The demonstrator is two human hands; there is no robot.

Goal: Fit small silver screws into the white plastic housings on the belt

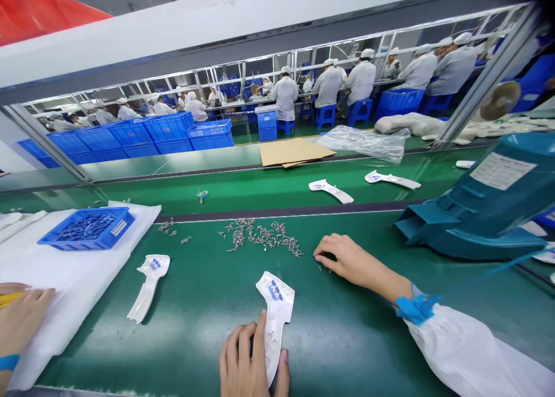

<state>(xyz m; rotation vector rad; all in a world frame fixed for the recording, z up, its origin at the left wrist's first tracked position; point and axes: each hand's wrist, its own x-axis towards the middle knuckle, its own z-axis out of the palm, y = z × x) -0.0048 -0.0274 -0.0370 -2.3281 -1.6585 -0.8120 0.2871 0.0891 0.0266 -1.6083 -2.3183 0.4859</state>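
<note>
Fingers (pixel 260 334) around a curved white shell (pixel 278 312), blue pieces (pixel 275 290) inside

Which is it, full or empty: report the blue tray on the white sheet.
Not empty: small blue parts spread across the blue tray; their depth is unclear.

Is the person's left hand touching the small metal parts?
No, the left hand is on a white plastic piece, apart from the small metal parts.

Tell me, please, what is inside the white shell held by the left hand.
Blue pieces show in the wide end of the white shell; the left hand hides part of the narrow end.
</note>
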